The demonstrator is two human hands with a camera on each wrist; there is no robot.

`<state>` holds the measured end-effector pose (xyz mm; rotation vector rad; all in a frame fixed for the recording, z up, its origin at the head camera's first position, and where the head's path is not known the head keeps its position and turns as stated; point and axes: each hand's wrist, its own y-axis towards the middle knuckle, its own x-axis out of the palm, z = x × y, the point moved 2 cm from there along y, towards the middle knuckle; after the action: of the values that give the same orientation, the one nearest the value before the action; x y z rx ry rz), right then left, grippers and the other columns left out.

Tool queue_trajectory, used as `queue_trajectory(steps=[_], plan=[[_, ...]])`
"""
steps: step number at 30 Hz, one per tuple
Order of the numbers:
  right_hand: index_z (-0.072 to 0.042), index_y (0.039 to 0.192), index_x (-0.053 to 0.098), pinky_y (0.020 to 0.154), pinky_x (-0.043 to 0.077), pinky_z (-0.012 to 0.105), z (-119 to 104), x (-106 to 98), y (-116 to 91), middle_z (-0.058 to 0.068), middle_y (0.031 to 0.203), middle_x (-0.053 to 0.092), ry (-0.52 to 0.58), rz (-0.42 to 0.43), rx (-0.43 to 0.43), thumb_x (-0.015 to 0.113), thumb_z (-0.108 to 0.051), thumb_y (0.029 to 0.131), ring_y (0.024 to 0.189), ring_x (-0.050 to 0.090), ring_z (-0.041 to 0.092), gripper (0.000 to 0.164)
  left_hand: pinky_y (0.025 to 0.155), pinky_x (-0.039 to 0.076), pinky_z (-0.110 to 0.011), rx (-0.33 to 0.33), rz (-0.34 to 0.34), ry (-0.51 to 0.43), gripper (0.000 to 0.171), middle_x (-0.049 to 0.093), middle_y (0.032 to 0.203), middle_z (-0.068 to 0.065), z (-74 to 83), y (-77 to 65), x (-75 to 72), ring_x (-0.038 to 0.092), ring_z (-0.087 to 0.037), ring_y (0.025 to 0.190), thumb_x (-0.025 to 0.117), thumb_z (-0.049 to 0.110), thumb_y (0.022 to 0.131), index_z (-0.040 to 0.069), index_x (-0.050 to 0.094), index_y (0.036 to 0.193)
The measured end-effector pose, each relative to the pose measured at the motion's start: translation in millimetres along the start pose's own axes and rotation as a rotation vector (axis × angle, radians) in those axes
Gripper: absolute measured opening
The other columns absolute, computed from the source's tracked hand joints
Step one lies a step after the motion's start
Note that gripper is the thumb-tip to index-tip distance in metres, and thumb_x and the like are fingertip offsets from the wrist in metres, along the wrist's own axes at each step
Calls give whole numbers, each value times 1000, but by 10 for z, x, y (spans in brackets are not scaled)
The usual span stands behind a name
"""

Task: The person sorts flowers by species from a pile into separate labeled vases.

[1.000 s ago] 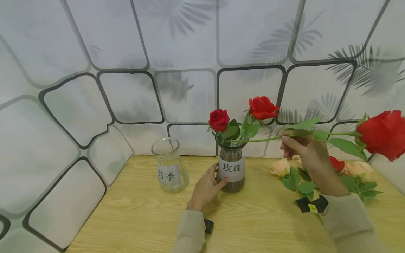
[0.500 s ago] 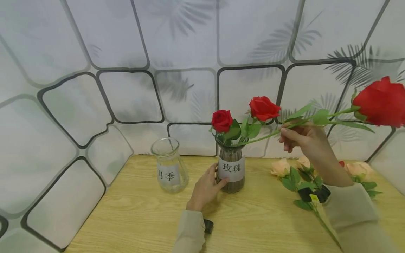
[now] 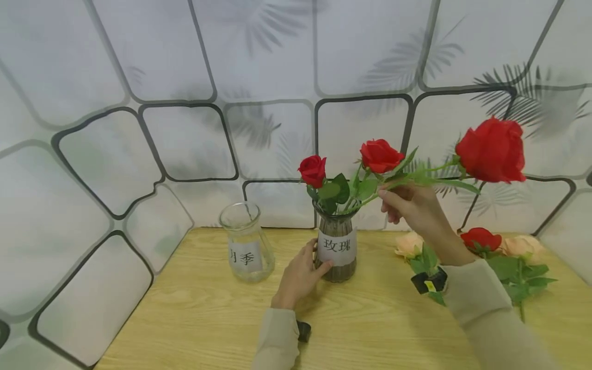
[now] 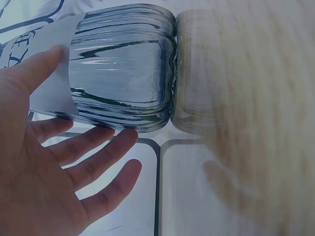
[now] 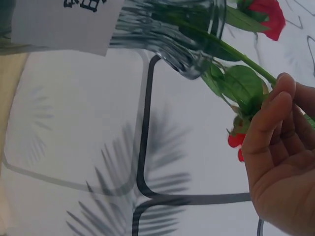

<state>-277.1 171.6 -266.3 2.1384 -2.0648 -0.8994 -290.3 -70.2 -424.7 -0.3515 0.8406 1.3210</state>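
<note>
A grey ribbed glass vase (image 3: pixel 339 271) with a white label stands upright on the table. My left hand (image 3: pixel 299 276) holds its lower body, thumb on the label and fingers at its side, as the left wrist view (image 4: pixel 54 162) shows. Two red roses, a darker one (image 3: pixel 313 171) and a brighter one (image 3: pixel 380 155), stand in the vase. Between thumb and fingers, my right hand (image 3: pixel 413 205) pinches the stem of a larger red rose (image 3: pixel 492 149). In the right wrist view that stem (image 5: pixel 256 66) runs through the vase's mouth. The bloom leans out to the right.
Left of the grey vase stands a clear glass vase (image 3: pixel 253 257) with its own label. Peach roses (image 3: pixel 522 246) and another red rose (image 3: pixel 481 239) lie on the wooden table (image 3: pixel 199 318) at right, partly behind my right arm. A patterned wall rises behind.
The large rose has swung up and then left with my right hand, its stem going deeper into the vase. The dark red rose has shifted slightly. My left hand stays on the vase.
</note>
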Motion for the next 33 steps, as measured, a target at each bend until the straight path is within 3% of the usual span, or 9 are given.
queue_trajectory(steps=[5,12,16,18,21,24,27,33], plan=[[9,99,69,51,52,26,24,189,85,7,69,64,-44,-6,-70,65,-8,100,53,58,17,18,93,52,-54,2,12,6,71,57,140,-19,-17,4,7,61,-36,120,63,43,101,2,39,152],[4,80,71,44,42,26,149,436,180,2,58,59,-176,-27,-117,68,-4,96,45,53,18,18,92,52,-54,-12,12,-5,71,57,140,-18,-16,15,8,62,-35,118,64,43,100,3,39,153],[3,84,72,44,37,27,186,504,203,-1,54,55,-234,-47,-103,68,-7,97,42,45,15,17,93,52,-54,-16,7,-9,71,56,141,-19,-12,23,9,60,-35,120,64,43,101,3,38,153],[3,83,71,45,36,27,188,502,208,0,55,54,-188,-57,-71,69,-8,97,43,43,13,18,94,52,-54,-15,8,-9,70,56,141,-19,-12,23,10,60,-36,121,64,42,101,3,38,153],[7,94,71,46,37,27,187,467,175,1,57,55,-111,-61,-6,69,-9,97,45,43,12,16,94,52,-55,-10,10,-8,70,56,140,-20,-17,25,17,60,-36,121,64,42,100,2,39,152],[13,107,68,46,40,25,214,425,123,4,58,56,-10,-29,5,70,-4,95,44,44,10,20,94,51,-55,-4,16,-5,70,56,140,-20,-23,26,20,60,-36,121,64,42,100,1,39,152],[17,115,65,46,40,24,229,392,66,7,56,55,53,12,-28,70,1,94,43,43,10,27,93,52,-54,2,22,2,70,57,139,-20,-26,22,27,61,-36,120,65,42,100,0,39,151],[15,104,65,44,39,23,178,408,16,6,53,52,113,83,-130,70,3,93,42,42,11,18,92,53,-53,-5,23,7,71,57,139,-19,-23,16,29,62,-35,118,65,43,100,2,39,152]])
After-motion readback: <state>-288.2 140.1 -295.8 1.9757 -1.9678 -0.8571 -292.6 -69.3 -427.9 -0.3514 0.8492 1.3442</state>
